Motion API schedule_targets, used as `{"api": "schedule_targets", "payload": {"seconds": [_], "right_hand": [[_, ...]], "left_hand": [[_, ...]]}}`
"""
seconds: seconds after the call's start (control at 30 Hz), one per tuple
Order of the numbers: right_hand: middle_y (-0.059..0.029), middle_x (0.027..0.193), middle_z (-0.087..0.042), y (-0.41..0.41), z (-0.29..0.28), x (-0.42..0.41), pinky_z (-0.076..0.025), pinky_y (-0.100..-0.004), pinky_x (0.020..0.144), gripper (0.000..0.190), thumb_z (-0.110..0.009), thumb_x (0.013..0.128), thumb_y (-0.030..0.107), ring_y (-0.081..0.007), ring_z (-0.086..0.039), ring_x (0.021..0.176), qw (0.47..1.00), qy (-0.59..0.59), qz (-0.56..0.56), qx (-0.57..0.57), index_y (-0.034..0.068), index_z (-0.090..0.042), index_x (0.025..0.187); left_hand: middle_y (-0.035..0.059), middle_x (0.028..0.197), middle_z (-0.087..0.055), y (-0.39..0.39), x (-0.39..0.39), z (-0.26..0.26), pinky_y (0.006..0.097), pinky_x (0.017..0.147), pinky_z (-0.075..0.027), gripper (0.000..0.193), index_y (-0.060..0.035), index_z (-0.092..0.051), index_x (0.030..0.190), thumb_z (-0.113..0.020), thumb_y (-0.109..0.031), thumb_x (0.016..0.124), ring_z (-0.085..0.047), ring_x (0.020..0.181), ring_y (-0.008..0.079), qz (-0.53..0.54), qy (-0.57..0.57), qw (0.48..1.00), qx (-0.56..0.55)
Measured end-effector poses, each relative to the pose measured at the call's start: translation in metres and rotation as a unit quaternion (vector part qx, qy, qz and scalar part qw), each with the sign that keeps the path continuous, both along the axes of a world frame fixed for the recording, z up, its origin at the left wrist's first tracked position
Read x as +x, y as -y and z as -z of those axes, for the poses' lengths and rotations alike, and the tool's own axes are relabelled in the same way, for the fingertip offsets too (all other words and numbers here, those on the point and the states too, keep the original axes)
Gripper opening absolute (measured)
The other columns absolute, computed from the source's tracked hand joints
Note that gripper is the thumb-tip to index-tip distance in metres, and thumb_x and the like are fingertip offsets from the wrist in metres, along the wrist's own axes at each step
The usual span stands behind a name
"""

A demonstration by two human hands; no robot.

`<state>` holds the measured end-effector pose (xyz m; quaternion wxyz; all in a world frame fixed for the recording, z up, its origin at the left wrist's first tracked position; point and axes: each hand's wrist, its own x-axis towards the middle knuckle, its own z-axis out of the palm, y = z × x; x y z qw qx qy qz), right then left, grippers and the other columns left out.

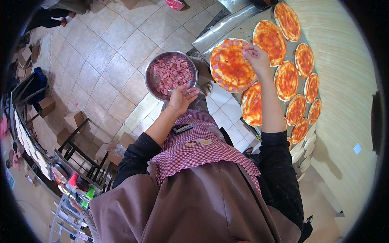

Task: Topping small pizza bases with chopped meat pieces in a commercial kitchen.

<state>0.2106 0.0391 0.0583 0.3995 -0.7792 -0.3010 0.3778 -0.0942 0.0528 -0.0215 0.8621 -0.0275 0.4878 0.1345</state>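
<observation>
My right hand (256, 57) is over the upper right part of a sauced pizza base (232, 68), fingers curled and thumb pinched in. A pink ham piece shows at its fingertips; whatever lies inside the palm is hidden. Squares of ham line much of that base's rim, while red sauce covers its middle. My left hand (181, 98), palm up with fingers apart, overlaps the near rim of a steel bowl (148, 76). Diced ham (171, 73) fills much of the bowl. What supports the bowl is hidden. Just below the first base, another sauced base (252, 106) carries a few ham pieces.
More sauced bases (286, 80) cover the metal worktop (243, 30) along the wall, with plain dough rounds (305, 148) beyond them. Cardboard boxes (74, 120) and a black metal frame (82, 145) stand at left. Other people's legs (54, 16) show at upper left, and another person's arm (77, 206) at lower left.
</observation>
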Motion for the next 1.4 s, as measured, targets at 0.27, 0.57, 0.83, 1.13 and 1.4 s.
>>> {"api": "schedule_targets", "payload": {"seconds": [0.27,0.57,0.83,1.13,1.4], "right_hand": [[-0.001,0.063,-0.055,-0.013,0.013,-0.004,-0.043,-0.0239,0.054,0.012,-0.069,0.072,0.008,-0.007,-0.049,0.057,0.993,0.104,-0.059,-0.018,-0.001,-0.063,0.077],[-0.0032,0.06,-0.056,-0.014,0.004,-0.009,-0.042,-0.0244,0.053,0.018,-0.072,0.069,0.013,-0.0093,-0.051,0.055,0.948,0.309,-0.077,-0.021,0.0,-0.062,0.078],[-0.0078,0.094,-0.061,0.002,-0.002,0.0,-0.042,-0.0197,0.059,0.022,-0.055,0.084,0.006,-0.0104,-0.057,0.073,0.982,-0.188,0.02,0.009,-0.002,-0.052,0.105],[-0.0101,0.087,-0.061,-0.004,-0.004,-0.019,-0.045,-0.0203,0.058,0.02,-0.058,0.081,0.002,-0.0132,-0.062,0.071,0.996,-0.083,-0.015,0.042,-0.001,-0.051,0.1],[-0.0037,0.072,-0.056,-0.014,0.016,-0.021,-0.046,-0.0216,0.056,0.021,-0.069,0.074,0.008,-0.0106,-0.056,0.061,0.997,0.037,-0.062,0.016,-0.001,-0.054,0.086]], "left_hand": [[0.0185,0.108,-0.052,-0.002,-0.002,-0.002,0.0408,0.094,-0.039,0.026,-0.0037,-0.043,0.106,-0.033,-0.024,0.092,-0.052,0.105,0.0326,-0.001,-0.001,1.0,0.0],[0.0185,0.108,-0.052,-0.002,-0.003,-0.001,0.0406,0.094,-0.039,0.024,-0.0043,-0.043,0.107,-0.034,-0.021,0.091,-0.052,0.104,0.0321,0.001,0.001,1.0,-0.003],[0.0188,0.106,-0.053,-0.003,-0.006,0.001,0.0409,0.094,-0.04,0.025,-0.0039,-0.041,0.108,-0.036,-0.021,0.091,-0.053,0.103,0.0328,-0.005,0.001,1.0,-0.002],[0.0192,0.107,-0.052,-0.001,-0.005,0.002,0.0408,0.093,-0.04,0.025,-0.0035,-0.042,0.108,-0.036,-0.022,0.091,-0.053,0.103,0.033,-0.005,0.009,1.0,0.003],[0.0183,0.107,-0.053,0.0,-0.005,0.003,0.0408,0.093,-0.041,0.028,-0.0034,-0.042,0.11,-0.036,-0.022,0.091,-0.053,0.103,0.0323,0.0,0.008,1.0,0.0]]}}
